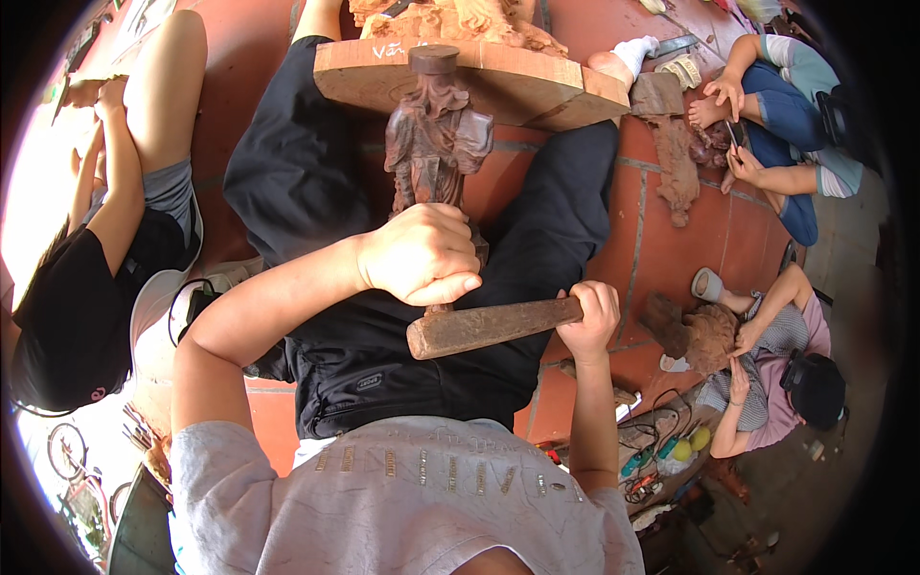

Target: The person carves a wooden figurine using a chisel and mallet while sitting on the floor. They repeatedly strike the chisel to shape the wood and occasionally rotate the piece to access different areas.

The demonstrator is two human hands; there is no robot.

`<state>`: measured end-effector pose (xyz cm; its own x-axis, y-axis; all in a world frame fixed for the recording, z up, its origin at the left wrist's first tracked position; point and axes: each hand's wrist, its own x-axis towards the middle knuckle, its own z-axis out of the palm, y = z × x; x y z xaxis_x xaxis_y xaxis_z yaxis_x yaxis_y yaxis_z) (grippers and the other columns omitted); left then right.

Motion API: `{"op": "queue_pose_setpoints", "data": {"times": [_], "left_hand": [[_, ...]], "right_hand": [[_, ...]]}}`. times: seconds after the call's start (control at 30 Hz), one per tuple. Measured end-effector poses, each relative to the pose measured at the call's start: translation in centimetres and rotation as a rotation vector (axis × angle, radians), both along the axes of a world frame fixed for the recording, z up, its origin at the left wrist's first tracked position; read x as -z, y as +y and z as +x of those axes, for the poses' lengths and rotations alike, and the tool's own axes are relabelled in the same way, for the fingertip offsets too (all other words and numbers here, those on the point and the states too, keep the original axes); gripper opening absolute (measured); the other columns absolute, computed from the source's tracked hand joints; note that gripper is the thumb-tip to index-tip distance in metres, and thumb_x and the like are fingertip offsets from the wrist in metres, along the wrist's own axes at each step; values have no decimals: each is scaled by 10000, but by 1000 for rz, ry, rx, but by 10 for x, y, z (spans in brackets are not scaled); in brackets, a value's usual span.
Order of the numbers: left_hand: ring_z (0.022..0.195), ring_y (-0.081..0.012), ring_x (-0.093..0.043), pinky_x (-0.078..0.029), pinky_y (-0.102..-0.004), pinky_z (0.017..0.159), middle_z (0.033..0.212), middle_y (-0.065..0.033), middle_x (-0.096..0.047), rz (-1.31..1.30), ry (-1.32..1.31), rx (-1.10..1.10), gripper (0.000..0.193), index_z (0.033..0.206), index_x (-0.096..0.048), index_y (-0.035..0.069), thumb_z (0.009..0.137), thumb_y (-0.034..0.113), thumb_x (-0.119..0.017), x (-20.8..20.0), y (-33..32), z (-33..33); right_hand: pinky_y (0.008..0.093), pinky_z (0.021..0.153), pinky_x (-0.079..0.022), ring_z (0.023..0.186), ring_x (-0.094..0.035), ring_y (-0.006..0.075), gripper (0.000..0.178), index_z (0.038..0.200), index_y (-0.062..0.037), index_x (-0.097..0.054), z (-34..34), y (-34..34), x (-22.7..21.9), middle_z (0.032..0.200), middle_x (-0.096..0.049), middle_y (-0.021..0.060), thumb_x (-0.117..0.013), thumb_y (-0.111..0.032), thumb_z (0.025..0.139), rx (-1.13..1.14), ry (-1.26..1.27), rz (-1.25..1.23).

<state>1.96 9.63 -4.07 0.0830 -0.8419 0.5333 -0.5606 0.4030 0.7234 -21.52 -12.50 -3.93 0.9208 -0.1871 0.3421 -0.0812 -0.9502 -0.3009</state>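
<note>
A dark brown carved wooden figure (436, 144) stands between my legs, with a round knob at its top. My left hand (426, 254) is closed in a fist at the figure's lower part. Below the fist shows the brown butt of a handle, seemingly a chisel (439, 309); its blade is hidden. My right hand (591, 316) grips the thin end of a wooden mallet (489, 328), shaped like a tapered club. The mallet's thick end lies just below the left fist, close by the chisel's butt; whether they touch I cannot tell.
Beyond the figure is a thick wooden slab (470, 81) bearing a lighter carving (470, 17). Another person sits at the left (77, 287). Two people work on carvings at the right, near a dark carved piece (671, 153) on red floor tiles (623, 230). Tools and cables (661, 446) lie lower right.
</note>
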Motion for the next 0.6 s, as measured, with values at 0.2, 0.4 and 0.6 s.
{"op": "queue_pose_setpoints", "data": {"times": [0.2,0.4,0.6], "left_hand": [[533,-247,-485,-397,-369,557,595,-41,-459,-11,-134,-140,316,639,-502,102,909,249,-571,-12,-4,-23],[525,-253,-490,-391,-373,547,583,-41,-468,29,-133,-43,339,614,-497,106,900,262,-593,2,-18,-27],[517,-257,-487,-394,-373,546,568,-36,-469,76,-179,-41,355,600,-489,118,896,276,-604,9,-23,-23]], "right_hand": [[389,630,-471,679,-574,280,268,792,-81,-562,-9,-3,3,741,-560,69,-760,-28,620,16,-33,102],[382,618,-469,684,-573,279,275,790,-85,-564,-8,-4,7,747,-555,70,-771,-25,619,22,-44,136],[387,620,-464,703,-576,286,265,778,-60,-547,-6,-5,5,764,-556,91,-767,-13,639,-12,-34,138]]}}
